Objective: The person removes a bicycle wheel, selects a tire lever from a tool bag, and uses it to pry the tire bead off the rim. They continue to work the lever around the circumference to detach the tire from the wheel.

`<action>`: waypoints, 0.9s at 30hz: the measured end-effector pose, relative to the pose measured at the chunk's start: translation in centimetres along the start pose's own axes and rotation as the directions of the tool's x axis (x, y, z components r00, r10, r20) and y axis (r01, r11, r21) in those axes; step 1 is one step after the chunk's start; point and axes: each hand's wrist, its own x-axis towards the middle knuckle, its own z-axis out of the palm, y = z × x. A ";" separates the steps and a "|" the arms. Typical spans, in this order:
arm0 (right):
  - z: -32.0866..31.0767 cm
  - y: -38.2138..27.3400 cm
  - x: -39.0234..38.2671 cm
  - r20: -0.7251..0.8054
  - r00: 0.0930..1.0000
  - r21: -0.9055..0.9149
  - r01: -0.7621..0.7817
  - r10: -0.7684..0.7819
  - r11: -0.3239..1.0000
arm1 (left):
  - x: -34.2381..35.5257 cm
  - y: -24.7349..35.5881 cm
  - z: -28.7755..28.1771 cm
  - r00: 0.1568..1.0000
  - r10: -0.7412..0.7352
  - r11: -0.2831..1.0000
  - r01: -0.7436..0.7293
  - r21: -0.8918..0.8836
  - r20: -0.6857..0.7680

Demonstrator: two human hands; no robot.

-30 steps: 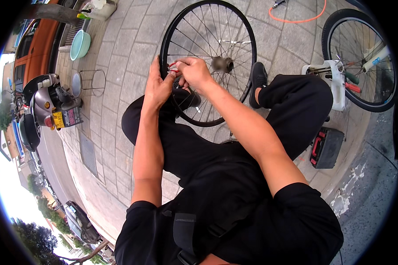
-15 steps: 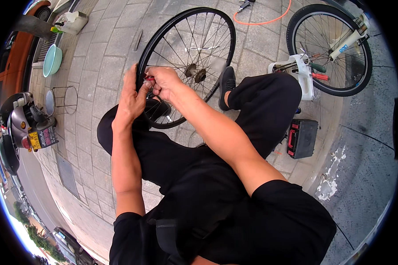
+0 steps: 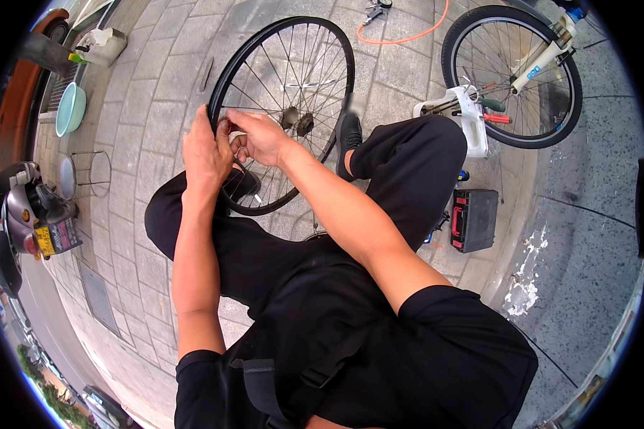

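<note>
Grey paving (image 3: 157,107) underfoot. Orange-red car (image 3: 14,121) at far left edge, partly cut off; parked scooter (image 3: 25,207) below it in the view. Person sits in black top and black trousers (image 3: 411,161), knees apart.

Upper right: bicycle wheel (image 3: 448,61) with black tyre, next to a pale fork. Main item, the spoked wheel (image 3: 229,69), black-rimmed, stands tilted in front of the person, between the knees; right shoe (image 3: 348,139) just beside its right edge.

Wire-legged stool (image 3: 67,177) at left, well apart from the wheel. Dark tool case (image 3: 474,222) with red trim, near the right knee. White container (image 3: 472,121) beyond that knee, cut open, tools in it, one red-handled, one green-handled. Pale green basin (image 3: 71,111) upper left. Orange hose (image 3: 390,43) curves across the paving at top.

Left hand (image 3: 207,154) at the wheel's left edge: fingers together along the outer side, thumb on the inner, rim clasped between. Right hand (image 3: 261,138) just inside that edge, fingers curled, index and thumb close to the left thumb; cannot tell whether they pinch anything. Hub (image 3: 305,125) bare, dark, right of the hands.
</note>
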 end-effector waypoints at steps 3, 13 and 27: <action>-0.2 0.1 0.5 -0.036 0.999 0.031 0.032 -0.031 0.999 | 0.3 0.3 0.3 1.000 0.015 1.000 -0.015 0.008 -0.025; 1.6 -1.7 1.4 -0.249 0.947 -0.069 -0.225 0.201 0.972 | 0.1 -1.0 -0.4 0.983 0.185 0.982 -0.185 -0.023 -0.005; 2.6 -1.1 2.7 -0.367 0.908 -0.118 -0.263 0.204 0.957 | -1.0 -0.3 -1.8 0.989 0.145 0.981 -0.147 0.124 0.027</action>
